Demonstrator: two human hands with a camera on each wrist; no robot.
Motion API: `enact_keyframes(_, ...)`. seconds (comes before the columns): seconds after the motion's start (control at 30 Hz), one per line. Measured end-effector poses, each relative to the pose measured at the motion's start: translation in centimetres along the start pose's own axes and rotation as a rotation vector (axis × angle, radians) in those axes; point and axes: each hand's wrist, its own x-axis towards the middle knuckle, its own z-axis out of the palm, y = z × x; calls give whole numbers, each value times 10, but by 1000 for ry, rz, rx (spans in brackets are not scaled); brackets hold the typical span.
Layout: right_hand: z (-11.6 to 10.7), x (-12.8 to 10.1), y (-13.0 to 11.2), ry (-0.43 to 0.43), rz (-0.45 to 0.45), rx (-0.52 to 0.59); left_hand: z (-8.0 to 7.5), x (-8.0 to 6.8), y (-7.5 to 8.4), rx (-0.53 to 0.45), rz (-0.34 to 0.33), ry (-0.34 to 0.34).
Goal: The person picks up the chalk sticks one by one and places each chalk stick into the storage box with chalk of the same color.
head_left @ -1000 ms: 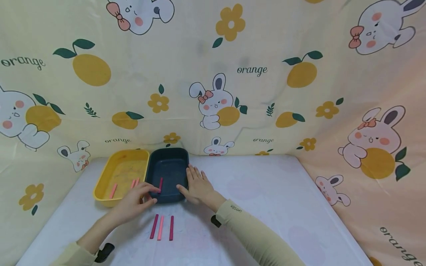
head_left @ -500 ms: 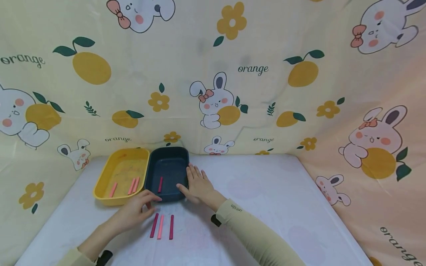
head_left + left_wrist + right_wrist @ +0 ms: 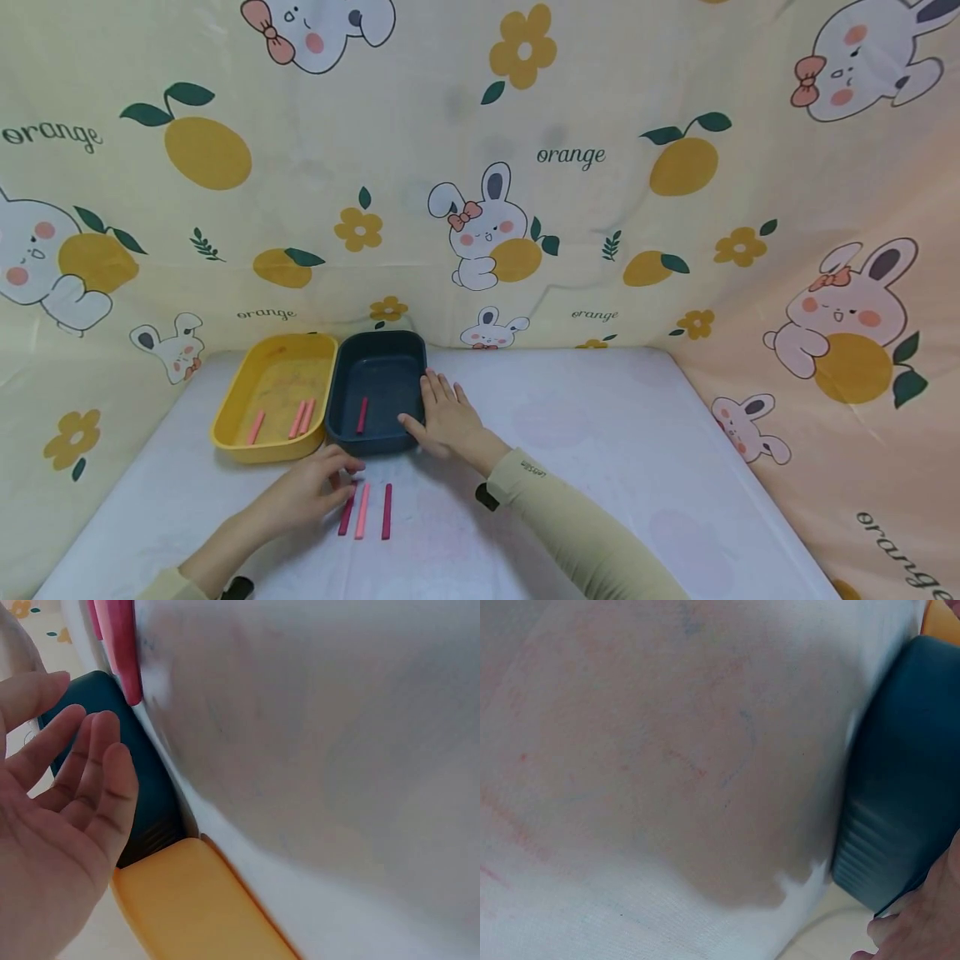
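Note:
In the head view my left hand hovers beside the leftmost dark red crayon-like stick, partly covering its upper end. Its fingers are loosely bent, and the left wrist view shows nothing in the palm. A pink stick and another dark red stick lie to the right of it. My right hand rests, fingers extended, against the right wall of a dark blue tray, thumb over the rim. One dark red stick lies inside that tray.
A yellow tray stands against the blue one on its left, with 3 pink sticks inside. Under everything lies a white tablecloth with faint colour smudges. A patterned curtain closes off the back and sides.
My left hand has let go of the dark red stick inside the blue tray, then drawn back toward me to the row of sticks. The right hand stays at the tray.

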Motion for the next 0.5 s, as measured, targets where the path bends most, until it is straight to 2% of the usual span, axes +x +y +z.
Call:
enact_keyframes(0.1,0,1,0,-4,2,-3,3,1,-1,17,-30,-7)
enact_keyframes(0.37,-1,-1,0,-1,-1,1,4,1,-2,43,-34,-62)
enact_keyframes(0.5,-5,-6,-2,-1,-6,0,6,1,1,47,-81,-82)
